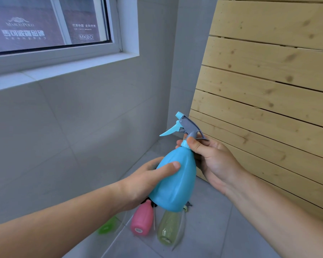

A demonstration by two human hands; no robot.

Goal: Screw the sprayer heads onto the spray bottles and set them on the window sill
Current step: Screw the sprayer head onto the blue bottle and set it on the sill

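Observation:
I hold a blue spray bottle (175,185) tilted in mid-air, low in the view. My left hand (147,181) wraps its rounded body from the left. My right hand (211,157) pinches the collar at the neck, just under the grey and blue sprayer head (184,125), which sits on the bottle. On the floor below lie a pink bottle (141,219), a yellow-green bottle (168,228) and a bright green bottle (107,227), all without heads. The white window sill (67,68) runs along the upper left.
A slatted wooden panel (268,90) leans against the wall on the right, close to my right hand. Grey tiled wall (73,127) lies under the sill. Thin clear dip tubes (179,231) and a dark sprayer part lie by the floor bottles.

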